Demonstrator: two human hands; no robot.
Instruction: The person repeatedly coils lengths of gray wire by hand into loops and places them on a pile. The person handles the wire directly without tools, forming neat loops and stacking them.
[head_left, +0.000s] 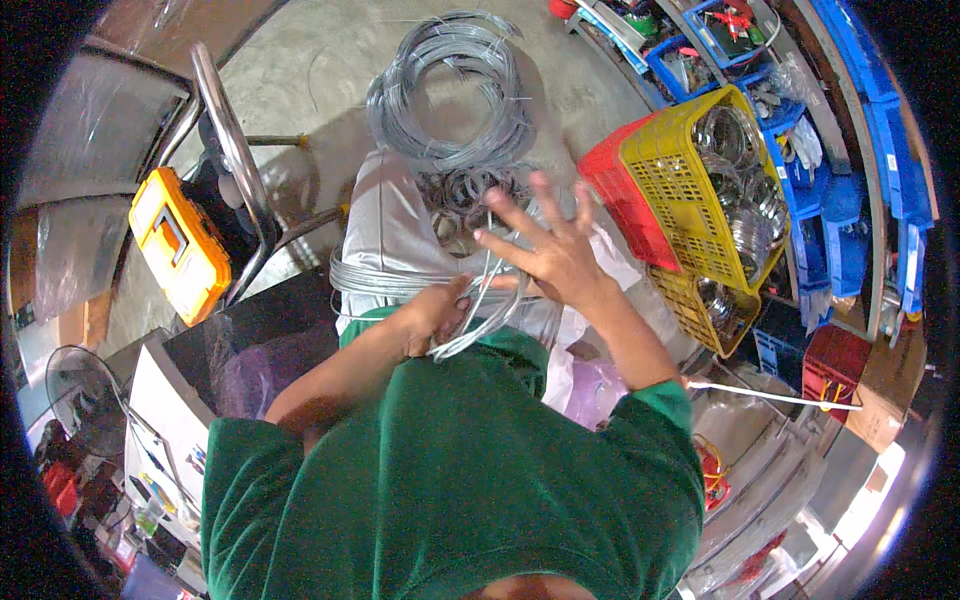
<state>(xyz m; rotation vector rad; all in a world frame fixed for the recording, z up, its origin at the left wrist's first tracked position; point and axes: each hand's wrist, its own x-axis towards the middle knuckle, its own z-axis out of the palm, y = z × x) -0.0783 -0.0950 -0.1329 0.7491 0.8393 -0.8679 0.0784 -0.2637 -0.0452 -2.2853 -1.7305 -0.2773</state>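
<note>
A bundle of silvery wire [378,281] lies in loops across my lap, over grey trousers. My left hand [437,314] is closed around this bundle, near its right end. Just right of it, my right hand [562,258] is raised with the fingers spread and nothing gripped. A few wire strands run upright between the two hands, close to the right hand's fingers. Beyond my knees, a large coil of grey wire [385,105] rests on the floor. Smaller dark wire rings [462,190] lie between my legs, partly covered by the right hand.
On the right, a red crate [612,178] and a yellow crate [655,165] stand tilted, with shiny wire coils [745,215] in the yellow one. Blue bins [845,205] line shelves beyond. To the left are an orange toolbox [180,250] and a bent metal tube frame [232,140].
</note>
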